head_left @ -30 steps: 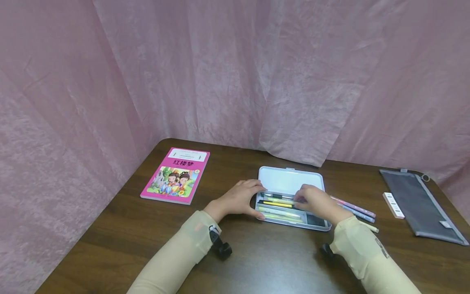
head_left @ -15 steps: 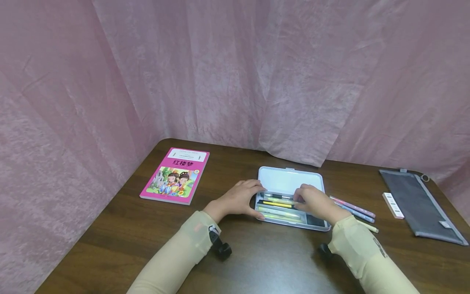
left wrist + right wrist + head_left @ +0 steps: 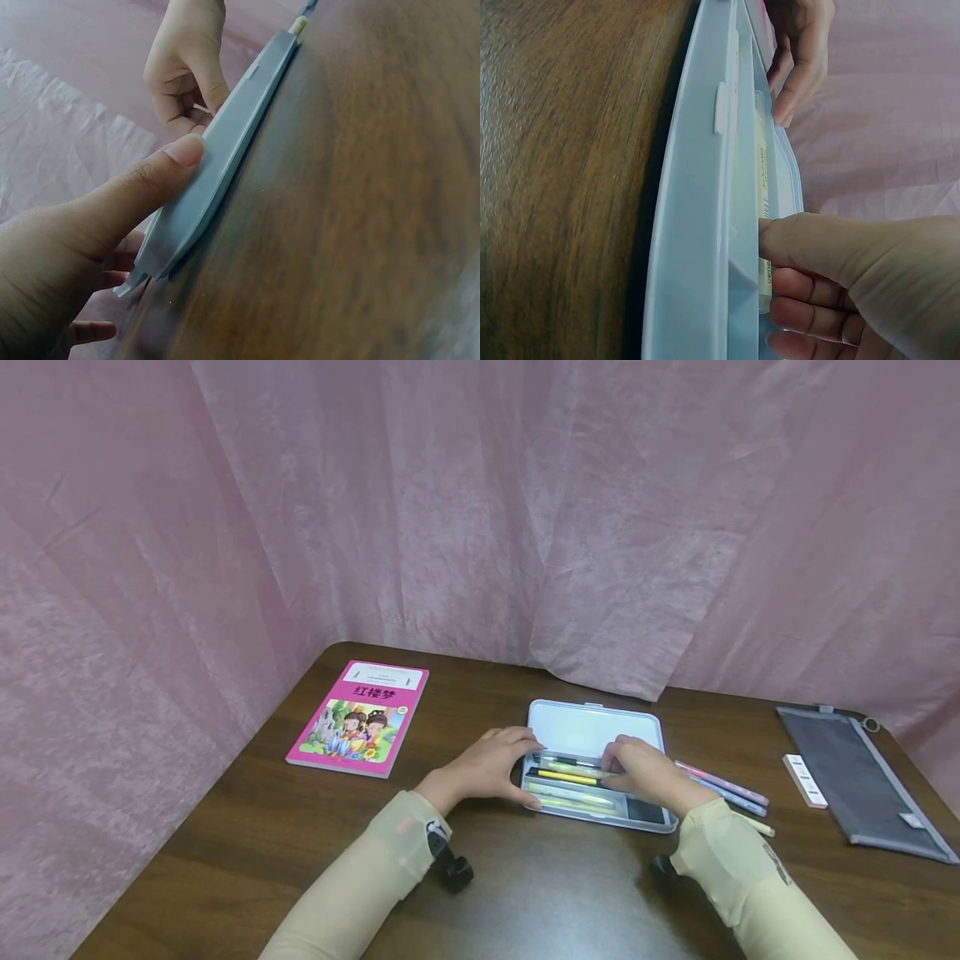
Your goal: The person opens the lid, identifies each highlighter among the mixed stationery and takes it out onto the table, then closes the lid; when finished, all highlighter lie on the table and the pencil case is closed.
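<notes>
"Where were the two hands?"

"Apart: the left hand (image 3: 487, 766) gripped the smooth plastic case (image 3: 588, 729) by its left end; the right hand (image 3: 647, 771) pinched one yellow pen (image 3: 763, 180) inside, its barcode plain only from the right wrist."

"And the case?"

"Open, short of the table's (image 3: 570, 893) far edge, three slim pens (image 3: 731, 797) to its right; beyond, crushed-velvet curtain (image 3: 465, 510)."

The person wears pale yellow sleeves (image 3: 352, 885), the right one bearing a dark marking (image 3: 777, 865), and black wrist mounts (image 3: 453, 867).
</notes>
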{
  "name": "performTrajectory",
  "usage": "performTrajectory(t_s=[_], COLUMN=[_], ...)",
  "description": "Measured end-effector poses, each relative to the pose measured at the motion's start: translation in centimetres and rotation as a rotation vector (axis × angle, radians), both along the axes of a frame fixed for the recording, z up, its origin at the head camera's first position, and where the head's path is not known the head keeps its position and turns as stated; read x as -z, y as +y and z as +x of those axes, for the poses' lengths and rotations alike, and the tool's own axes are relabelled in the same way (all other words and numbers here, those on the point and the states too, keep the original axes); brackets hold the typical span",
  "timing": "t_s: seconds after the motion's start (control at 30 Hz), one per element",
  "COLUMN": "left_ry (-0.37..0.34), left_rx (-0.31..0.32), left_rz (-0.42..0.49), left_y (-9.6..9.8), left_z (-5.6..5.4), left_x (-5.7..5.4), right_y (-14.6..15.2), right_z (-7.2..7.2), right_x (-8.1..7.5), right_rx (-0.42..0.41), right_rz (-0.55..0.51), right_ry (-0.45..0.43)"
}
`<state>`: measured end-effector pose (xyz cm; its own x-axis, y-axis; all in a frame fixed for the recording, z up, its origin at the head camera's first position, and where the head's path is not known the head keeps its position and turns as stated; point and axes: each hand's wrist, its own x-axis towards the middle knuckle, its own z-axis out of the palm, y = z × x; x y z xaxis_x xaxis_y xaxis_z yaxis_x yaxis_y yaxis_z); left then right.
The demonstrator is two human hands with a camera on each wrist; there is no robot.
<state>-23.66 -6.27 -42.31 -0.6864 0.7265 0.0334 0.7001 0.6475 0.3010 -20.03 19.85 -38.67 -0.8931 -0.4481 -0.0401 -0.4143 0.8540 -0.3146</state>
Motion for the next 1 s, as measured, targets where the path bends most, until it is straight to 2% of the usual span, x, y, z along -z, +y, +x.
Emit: performTrajectory(t_s=[0.23,0.53,1.0], left_ry=[-0.003,-0.011,-0.009], left_rx=[0.007,0.003,-0.005], left_rz=[-0.006,-0.001,-0.004], left_y=[0.1,0.1,0.0], left_z=[0.1,0.1,0.0], left_x=[-0.3,-0.1,-0.1], right_y=[0.3,0.5,1.0], right_z=[-0.2,0.0,0.5], right_x=[0.3,0.5,-0.5], right_rx=[0.023,0.034,0.025], right_rz=[-0.003,-0.025,-0.051], right_ry=[-0.028,-0.03,-0.013])
